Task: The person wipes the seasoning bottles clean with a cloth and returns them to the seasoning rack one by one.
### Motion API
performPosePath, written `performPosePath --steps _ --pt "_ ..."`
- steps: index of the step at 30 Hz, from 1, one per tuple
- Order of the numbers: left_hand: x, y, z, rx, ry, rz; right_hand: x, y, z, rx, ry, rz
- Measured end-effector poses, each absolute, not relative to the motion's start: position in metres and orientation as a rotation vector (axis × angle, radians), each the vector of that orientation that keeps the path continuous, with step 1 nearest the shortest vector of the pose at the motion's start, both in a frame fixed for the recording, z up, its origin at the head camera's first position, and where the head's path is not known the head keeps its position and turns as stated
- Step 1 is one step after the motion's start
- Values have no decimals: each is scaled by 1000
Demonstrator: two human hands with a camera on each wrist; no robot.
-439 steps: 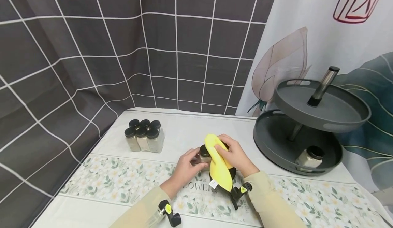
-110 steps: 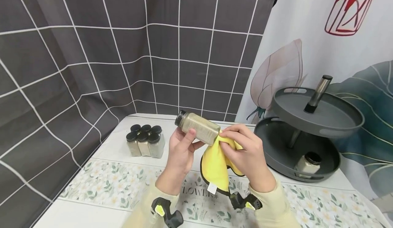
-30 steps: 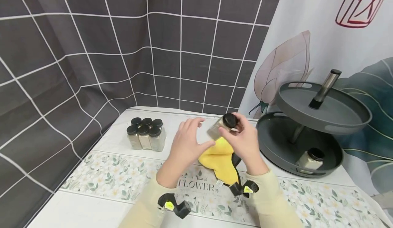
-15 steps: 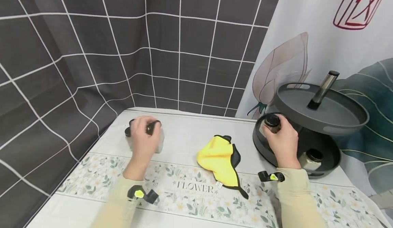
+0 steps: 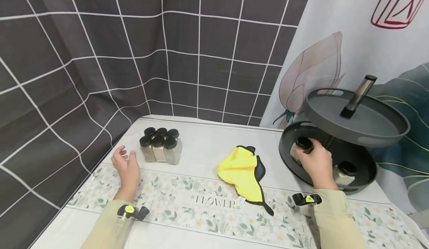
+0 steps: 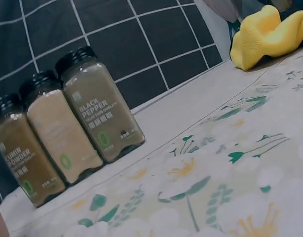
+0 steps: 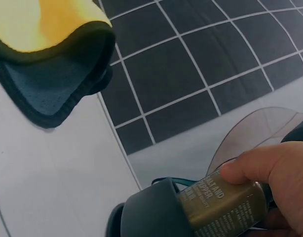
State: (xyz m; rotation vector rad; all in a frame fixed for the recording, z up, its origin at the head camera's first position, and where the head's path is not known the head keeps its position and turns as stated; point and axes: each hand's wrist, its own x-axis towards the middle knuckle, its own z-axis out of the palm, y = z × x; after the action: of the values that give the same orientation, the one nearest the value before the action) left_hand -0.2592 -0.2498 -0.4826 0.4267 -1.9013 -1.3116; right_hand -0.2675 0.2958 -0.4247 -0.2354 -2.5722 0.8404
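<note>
My right hand (image 5: 317, 164) grips a spice jar (image 5: 296, 154) with a black lid, low inside the left side of the lower grey tray (image 5: 364, 158). In the right wrist view the tilted jar's label reads "salt and pepper", with the thumb lying along it and its base behind the tray wall. My left hand (image 5: 128, 171) is raised at the left, fingers loosely bent, with nothing in it. Right of it stand several black-lidded spice jars (image 5: 172, 154) in two close rows; the left wrist view shows a black pepper jar (image 6: 104, 111) among them.
A yellow cloth (image 5: 239, 174) with dark edging lies crumpled mid-table. The upper tray (image 5: 378, 124) overhangs the lower one, joined by a metal post (image 5: 359, 96). Another jar (image 5: 344, 175) stands in the lower tray's front right. A dark grid curtain (image 5: 214, 66) hangs behind.
The yellow cloth was let go onto the table. My right hand has carried the jar rightward and down into the lower tray. My left hand passed over the jar group and drew back left.
</note>
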Motion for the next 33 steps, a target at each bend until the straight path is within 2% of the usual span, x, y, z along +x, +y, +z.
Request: performPosePath --steps 7,18,33 --pt "-260 -250 -490 355 -2193 -1641 -267 299 -430 -234 -2670 873" --pt "-264 -251 -493 303 -2404 -1604 -262 302 -434 -187 -2680 857" --pt "-266 -251 -493 374 -2418 -1610 -245 322 -422 -97 -2804 807"
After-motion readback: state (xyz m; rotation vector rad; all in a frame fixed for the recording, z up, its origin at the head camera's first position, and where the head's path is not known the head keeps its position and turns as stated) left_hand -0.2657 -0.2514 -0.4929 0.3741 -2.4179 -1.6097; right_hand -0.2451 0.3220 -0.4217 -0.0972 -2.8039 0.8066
